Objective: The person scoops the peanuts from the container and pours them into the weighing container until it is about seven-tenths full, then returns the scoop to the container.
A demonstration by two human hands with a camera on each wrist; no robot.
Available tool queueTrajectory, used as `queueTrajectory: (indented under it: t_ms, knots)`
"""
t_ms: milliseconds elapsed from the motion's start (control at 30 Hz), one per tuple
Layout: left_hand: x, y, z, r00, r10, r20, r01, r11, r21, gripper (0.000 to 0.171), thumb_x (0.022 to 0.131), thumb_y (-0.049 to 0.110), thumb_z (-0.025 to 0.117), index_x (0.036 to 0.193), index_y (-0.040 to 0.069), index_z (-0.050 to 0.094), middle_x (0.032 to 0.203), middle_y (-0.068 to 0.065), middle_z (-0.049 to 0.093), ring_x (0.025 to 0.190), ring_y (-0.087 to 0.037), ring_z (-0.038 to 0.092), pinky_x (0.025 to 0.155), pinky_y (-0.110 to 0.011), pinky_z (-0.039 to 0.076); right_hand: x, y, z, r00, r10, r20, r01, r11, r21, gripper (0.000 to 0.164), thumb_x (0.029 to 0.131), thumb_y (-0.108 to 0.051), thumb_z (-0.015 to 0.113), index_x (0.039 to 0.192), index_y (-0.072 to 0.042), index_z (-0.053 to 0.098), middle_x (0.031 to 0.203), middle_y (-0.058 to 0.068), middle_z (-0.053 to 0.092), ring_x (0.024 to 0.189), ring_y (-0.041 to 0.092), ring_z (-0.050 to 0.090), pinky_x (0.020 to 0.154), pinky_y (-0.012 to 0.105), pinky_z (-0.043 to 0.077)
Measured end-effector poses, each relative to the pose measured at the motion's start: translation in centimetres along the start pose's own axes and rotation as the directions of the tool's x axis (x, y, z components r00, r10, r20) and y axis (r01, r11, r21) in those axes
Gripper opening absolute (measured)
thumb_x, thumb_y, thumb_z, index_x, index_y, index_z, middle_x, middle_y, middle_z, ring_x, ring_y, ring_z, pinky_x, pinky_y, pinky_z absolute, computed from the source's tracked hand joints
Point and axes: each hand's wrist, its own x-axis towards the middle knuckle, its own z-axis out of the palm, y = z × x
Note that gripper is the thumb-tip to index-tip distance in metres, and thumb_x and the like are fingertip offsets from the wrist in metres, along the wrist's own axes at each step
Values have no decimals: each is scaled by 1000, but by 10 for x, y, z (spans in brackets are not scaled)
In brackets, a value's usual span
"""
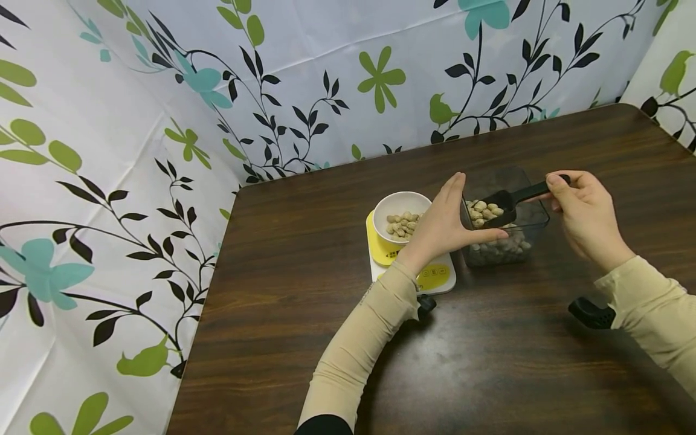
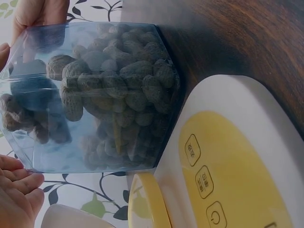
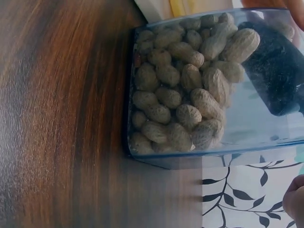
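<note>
My right hand (image 1: 584,211) pinches the handle of a black scoop (image 1: 504,202), whose head is down inside a clear plastic container (image 1: 538,222). Unshelled peanuts (image 3: 190,90) fill the lower part of the container, and several lie at the scoop's head. My left hand (image 1: 443,223) rests at the container's near left rim with its fingers straight and its thumb stretched along the front. To the left, a white bowl (image 1: 379,208) holding peanuts (image 1: 402,225) sits on a yellow and white kitchen scale (image 1: 441,277).
Dark wood table (image 1: 283,302) lies under everything. A curtain (image 1: 315,78) with leaf and bird prints hangs behind and on the left. The scale stands close against the container's left side. Black wrist gear (image 1: 592,314) shows below the right sleeve.
</note>
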Motion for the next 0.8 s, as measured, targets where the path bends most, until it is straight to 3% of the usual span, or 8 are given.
queueTrajectory:
  t_ms: [167,300,400,600,800]
  knots:
    - [0,0,0,1000,-2,0,2,1000,-10,115,67,73,64,150,28,-2,157,13,1,145,-4,9,116,-27,24,-7,-7,5,999,-42,-27,46,990,132,20,88,-12,60,100,-2,47,80,2,64,65,9,42,56,16,34]
    - [1,0,0,1000,0,-5,0,1000,-3,115,67,73,63,150,27,-2,157,13,1,145,-4,9,116,-26,23,-7,-6,6,998,-61,-25,64,986,156,19,89,-10,59,101,-2,47,85,5,68,66,10,42,59,16,35]
    - [2,1,0,1000,0,-5,0,1000,7,115,66,73,64,150,26,0,157,12,2,144,-3,9,116,-25,23,-7,-6,5,998,-59,-11,59,993,101,17,90,-11,57,102,-4,47,80,2,65,66,9,43,59,15,36]
    - [2,1,-1,1000,2,1,-2,1000,17,115,67,73,63,150,25,0,158,11,2,145,-4,9,116,-25,22,-7,-8,5,998,-60,18,62,988,-139,12,93,-16,54,104,-14,49,63,-9,61,63,4,45,60,13,37]
    - [1,0,-1,1000,3,4,-3,1000,0,115,67,73,63,150,26,-1,158,10,1,145,-4,8,116,-25,22,-6,-10,7,1000,-4,0,4,983,-182,17,92,-22,55,105,-14,47,63,-10,57,63,5,41,61,15,35]
